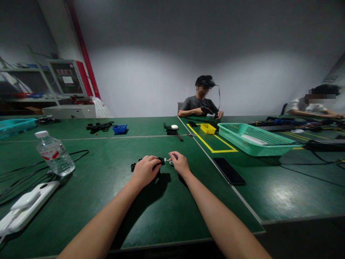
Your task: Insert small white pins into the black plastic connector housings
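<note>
My left hand (145, 171) curls over a black part (133, 167) on the green table, its fingers covering most of it. The part looks like plastic, but its exact kind is hidden. Small silvery pieces (165, 159) show at the part's right end, between my hands. Close by on the right, my right hand (180, 164) is closed in a pinch, thumb and fingertips beside those silvery pieces. What sits between its fingertips is too small to make out.
A water bottle (55, 154) and white power strip (29, 205) stand left with cables. Farther back are a blue tray (119, 129), black parts (99, 127) and a yellow tray (207, 128). A phone (229, 171) and green basket (253, 144) lie right. Two people sit beyond.
</note>
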